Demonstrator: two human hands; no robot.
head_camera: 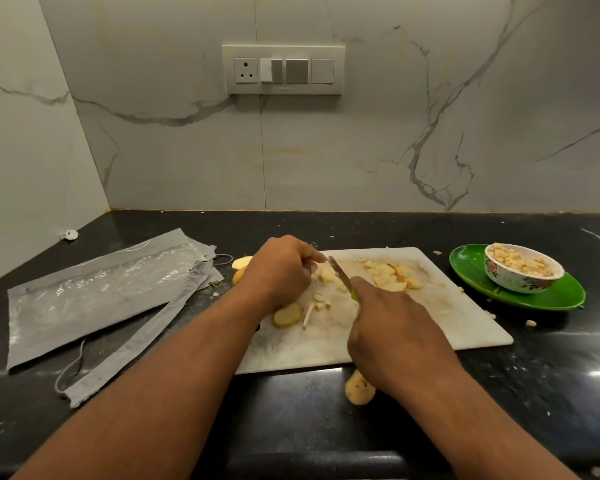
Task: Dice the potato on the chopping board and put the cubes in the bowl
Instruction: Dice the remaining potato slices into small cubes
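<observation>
Knife [338,271] in right hand [392,337], clenched round its handle; left hand [281,271] pinches a potato piece [327,274] mid chopping board [378,327]. Fingertips sit just beside the blade: cut risk. Loose cubes could scatter off before reaching the bowl [523,271], far right.

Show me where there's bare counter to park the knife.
Bare counter: behind the chopping board up to the wall, and the front right corner below the green plate. Crowded: left of the board, under the grey packaging; potato piece at the board's front edge.
</observation>
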